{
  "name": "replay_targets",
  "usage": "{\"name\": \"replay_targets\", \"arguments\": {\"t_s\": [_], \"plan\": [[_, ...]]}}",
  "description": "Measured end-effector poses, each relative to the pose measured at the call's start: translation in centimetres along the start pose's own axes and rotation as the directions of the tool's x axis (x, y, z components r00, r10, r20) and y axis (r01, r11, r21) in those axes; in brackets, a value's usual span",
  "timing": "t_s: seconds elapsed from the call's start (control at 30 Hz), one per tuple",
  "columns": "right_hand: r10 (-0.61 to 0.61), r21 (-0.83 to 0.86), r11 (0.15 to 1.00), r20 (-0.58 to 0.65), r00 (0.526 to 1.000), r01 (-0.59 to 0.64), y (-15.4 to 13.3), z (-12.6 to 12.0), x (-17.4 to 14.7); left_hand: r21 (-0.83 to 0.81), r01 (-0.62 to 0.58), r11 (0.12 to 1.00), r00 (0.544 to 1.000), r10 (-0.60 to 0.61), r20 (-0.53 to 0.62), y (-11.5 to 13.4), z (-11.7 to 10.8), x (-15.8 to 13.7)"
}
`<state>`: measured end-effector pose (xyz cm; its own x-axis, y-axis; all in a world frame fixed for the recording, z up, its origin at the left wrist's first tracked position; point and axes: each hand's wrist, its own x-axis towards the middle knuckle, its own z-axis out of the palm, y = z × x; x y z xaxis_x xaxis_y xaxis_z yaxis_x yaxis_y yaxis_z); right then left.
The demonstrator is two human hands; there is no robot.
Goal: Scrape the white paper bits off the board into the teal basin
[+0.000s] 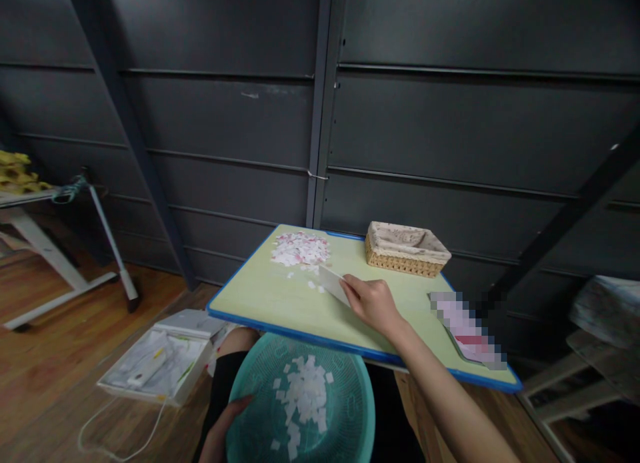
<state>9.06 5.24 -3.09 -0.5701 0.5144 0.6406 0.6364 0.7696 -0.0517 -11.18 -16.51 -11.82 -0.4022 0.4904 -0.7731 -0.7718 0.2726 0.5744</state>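
Observation:
My right hand (373, 303) is closed on a flat white card (334, 284), tilted with its lower edge near the yellow-green tabletop (265, 293). Beside the card's far end lie a few small white paper squares (312, 285). A heap of white and pink paper scraps (301, 248) sits farther back on the table. Under the near edge, a teal plastic basket (369, 410) rests on my lap with many white squares (305, 393) inside. My left hand (231, 420) grips the basket's left rim, its thumb reaching over the inner wall; the other fingers are hidden.
A wicker basket (400, 263) with a cloth lining stands at the table's back right. A partly pixelated pink item (470, 336) lies along the right edge. On the floor at left is an open white box (155, 366) with a cord. A dark panelled wall (240, 130) rises behind.

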Motion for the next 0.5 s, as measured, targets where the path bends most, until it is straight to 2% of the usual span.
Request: {"name": "replay_targets", "arguments": {"t_s": [0.13, 0.27, 0.4, 0.5], "plan": [[-0.052, 0.070, 0.996, -0.024, 0.998, 0.054, -0.6, -1.0, -1.7, -0.036, -0.010, 0.999, 1.000, 0.011, 0.014, 0.3, 0.4, -0.3], [-0.095, 0.134, 0.986, -0.061, 0.994, 0.102, -1.5, -1.5, -3.8, -0.064, 0.041, 0.997, 0.996, -0.036, 0.081, 0.5, -0.1, 0.7], [-0.141, 0.230, 0.960, -0.106, 0.984, 0.162, -2.6, -2.1, -6.1, -0.044, 0.026, 0.999, 0.997, -0.022, 0.075, 0.5, -0.3, 1.0], [-0.119, 0.331, 0.931, -0.120, 0.986, 0.152, -3.3, -2.7, -7.0, -0.040, 0.045, 0.998, 0.994, -0.041, 0.097, 0.4, -0.3, 1.1]]}}
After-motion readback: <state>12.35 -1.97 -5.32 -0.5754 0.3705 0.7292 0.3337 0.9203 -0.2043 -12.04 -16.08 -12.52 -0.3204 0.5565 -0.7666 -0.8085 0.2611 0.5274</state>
